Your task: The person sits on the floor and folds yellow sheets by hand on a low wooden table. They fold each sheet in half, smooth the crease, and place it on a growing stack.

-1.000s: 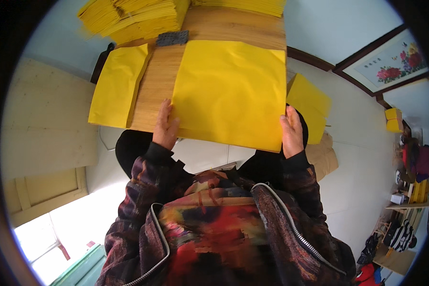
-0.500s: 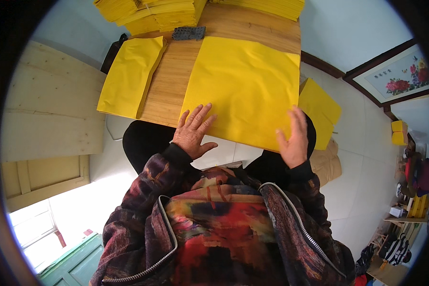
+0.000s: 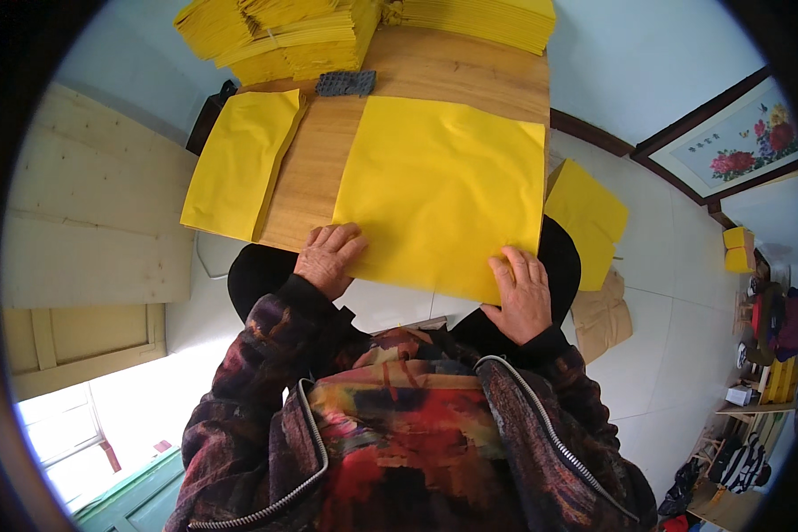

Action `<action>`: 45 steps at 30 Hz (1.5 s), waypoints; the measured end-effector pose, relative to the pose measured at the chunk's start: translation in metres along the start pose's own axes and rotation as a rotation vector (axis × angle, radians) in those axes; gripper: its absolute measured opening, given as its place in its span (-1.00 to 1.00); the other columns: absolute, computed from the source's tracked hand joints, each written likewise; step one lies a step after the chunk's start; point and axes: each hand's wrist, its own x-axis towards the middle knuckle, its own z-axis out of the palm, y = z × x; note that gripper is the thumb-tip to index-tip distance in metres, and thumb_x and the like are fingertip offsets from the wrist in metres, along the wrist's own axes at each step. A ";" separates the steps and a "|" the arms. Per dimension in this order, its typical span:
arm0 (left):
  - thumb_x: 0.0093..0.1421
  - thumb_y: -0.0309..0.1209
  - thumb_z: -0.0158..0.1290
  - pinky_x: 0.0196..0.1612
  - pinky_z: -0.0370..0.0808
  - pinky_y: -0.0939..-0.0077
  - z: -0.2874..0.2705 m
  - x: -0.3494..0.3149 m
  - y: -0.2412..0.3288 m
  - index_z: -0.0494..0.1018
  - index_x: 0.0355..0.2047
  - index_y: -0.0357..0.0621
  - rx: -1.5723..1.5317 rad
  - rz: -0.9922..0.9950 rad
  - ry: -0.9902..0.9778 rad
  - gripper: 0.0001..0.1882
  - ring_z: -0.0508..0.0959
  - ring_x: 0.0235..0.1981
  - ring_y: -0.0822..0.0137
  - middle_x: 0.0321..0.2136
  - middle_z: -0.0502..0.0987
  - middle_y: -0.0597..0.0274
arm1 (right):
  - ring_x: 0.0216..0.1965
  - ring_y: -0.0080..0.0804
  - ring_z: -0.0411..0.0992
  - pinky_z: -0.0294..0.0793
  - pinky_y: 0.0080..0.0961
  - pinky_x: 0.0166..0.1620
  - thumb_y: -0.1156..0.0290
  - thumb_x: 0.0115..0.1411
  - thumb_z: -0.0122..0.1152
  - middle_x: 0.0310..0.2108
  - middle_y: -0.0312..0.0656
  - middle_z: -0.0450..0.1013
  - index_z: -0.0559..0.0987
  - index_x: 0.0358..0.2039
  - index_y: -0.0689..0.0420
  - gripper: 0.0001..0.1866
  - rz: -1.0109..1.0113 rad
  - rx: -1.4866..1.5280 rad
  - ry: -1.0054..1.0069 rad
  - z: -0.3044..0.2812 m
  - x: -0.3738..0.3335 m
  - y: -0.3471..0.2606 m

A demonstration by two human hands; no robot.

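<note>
Fingers of both the left hand [image 3: 328,259] and right hand [image 3: 520,297] lie flat, spread on the yellow sheet's [image 3: 439,195] near edge, gripping nothing.

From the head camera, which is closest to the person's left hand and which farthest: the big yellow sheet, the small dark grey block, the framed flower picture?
From the left hand:
1. Big yellow sheet, under its fingertips.
2. Small dark grey block, at the wooden table's far end.
3. Framed flower picture, far right.

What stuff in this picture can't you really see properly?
- Head view: the stacks of yellow paper are cut off by the top edge.
- The table under the big yellow sheet is hidden by it.
- The palms of the left hand and right hand face down, unseen.
- The shelf items at far right are too small and bent.
</note>
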 end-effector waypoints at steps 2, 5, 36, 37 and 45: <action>-0.12 -0.48 0.20 0.05 0.34 0.17 -0.005 -0.004 -0.006 0.44 -0.08 -0.02 -0.065 0.029 0.025 -0.50 0.43 -0.01 0.07 -0.04 0.44 0.16 | 0.18 -0.07 0.20 0.15 -0.21 0.23 0.43 -0.17 0.40 0.14 -0.05 0.23 0.35 0.08 0.18 -0.27 -0.019 0.014 0.004 0.000 -0.003 0.004; -0.16 -0.54 0.21 0.01 0.38 0.23 -0.008 -0.006 -0.016 0.54 -0.24 -0.07 -0.188 0.069 0.079 -0.62 0.50 -0.07 0.13 -0.13 0.54 0.20 | 0.16 -0.11 0.23 0.18 -0.24 0.21 0.46 -0.14 0.37 0.13 -0.08 0.25 0.36 0.09 0.17 -0.30 -0.034 0.050 -0.009 -0.003 -0.006 0.013; 0.17 -0.30 0.08 -0.39 0.45 0.07 0.010 0.073 -0.044 0.39 -0.32 -0.22 -0.270 -0.440 0.143 -0.77 0.51 -0.38 -0.21 -0.47 0.52 -0.21 | -0.50 0.09 0.36 0.29 -0.20 -0.46 0.31 0.16 0.16 -0.58 0.12 0.34 0.37 -0.51 0.25 -0.71 0.542 0.322 0.415 0.019 0.048 0.051; 0.18 -0.30 0.08 -0.38 0.45 0.07 0.010 0.073 -0.045 0.39 -0.32 -0.22 -0.281 -0.439 0.140 -0.77 0.51 -0.37 -0.21 -0.47 0.52 -0.21 | -0.49 0.10 0.37 0.30 -0.18 -0.45 0.30 0.17 0.16 -0.57 0.11 0.36 0.37 -0.52 0.24 -0.71 0.553 0.304 0.407 0.020 0.048 0.051; 0.19 -0.29 0.07 -0.38 0.43 0.06 0.012 0.075 -0.047 0.38 -0.31 -0.21 -0.217 -0.429 0.160 -0.77 0.52 -0.38 -0.20 -0.47 0.52 -0.19 | -0.44 0.11 0.44 0.37 -0.08 -0.43 0.27 0.21 0.13 -0.55 0.06 0.45 0.37 -0.51 0.17 -0.73 0.641 0.157 0.325 0.017 0.050 0.048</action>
